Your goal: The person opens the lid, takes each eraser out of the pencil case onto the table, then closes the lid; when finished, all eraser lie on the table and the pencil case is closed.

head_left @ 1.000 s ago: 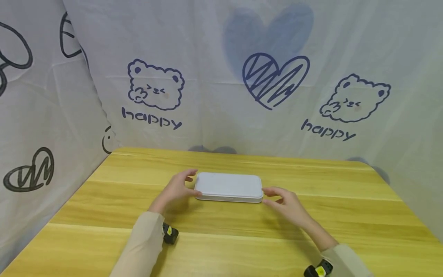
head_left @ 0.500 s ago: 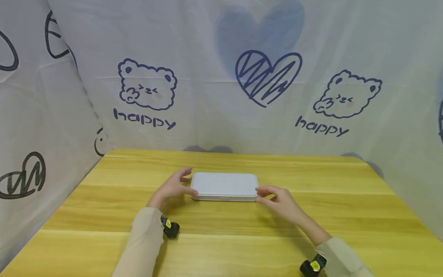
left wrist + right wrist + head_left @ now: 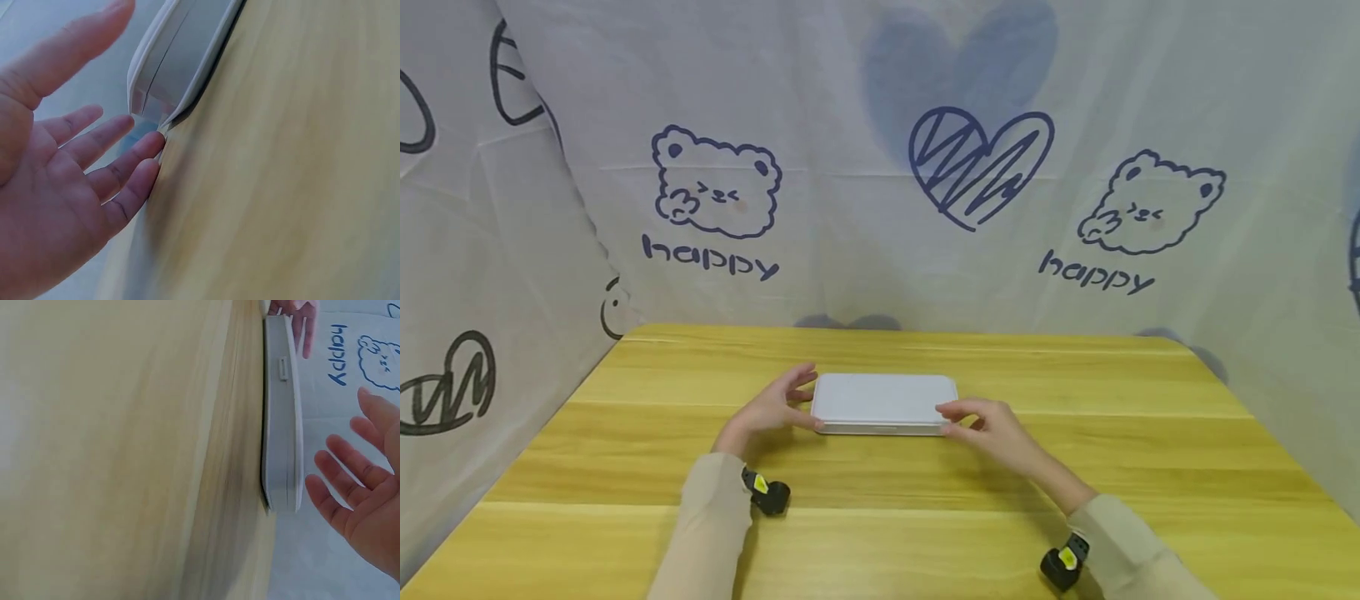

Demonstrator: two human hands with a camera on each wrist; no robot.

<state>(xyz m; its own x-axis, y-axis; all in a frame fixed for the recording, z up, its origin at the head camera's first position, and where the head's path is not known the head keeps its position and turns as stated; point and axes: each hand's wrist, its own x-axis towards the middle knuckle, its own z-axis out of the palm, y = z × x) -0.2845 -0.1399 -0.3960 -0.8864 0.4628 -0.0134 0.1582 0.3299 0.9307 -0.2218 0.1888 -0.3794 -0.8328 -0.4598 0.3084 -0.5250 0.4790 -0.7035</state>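
Printed cloth point(image 3: 842, 200) behind my fingers, wood-grain desk point(image 3: 887, 517) under them. White lidded case point(image 3: 880, 398) lies flat between my left hand point(image 3: 767, 410) and right hand point(image 3: 998, 433), at its ends. Fingers loose, not gripping; can't tell contact. Front latch point(image 3: 283, 369) sits between them.

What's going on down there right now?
A closed white case lies flat on the wooden table. A person's left grip is open at its left end, the right grip open at its right front corner. Neither is closed around it; whether fingertips touch it, I can't tell.
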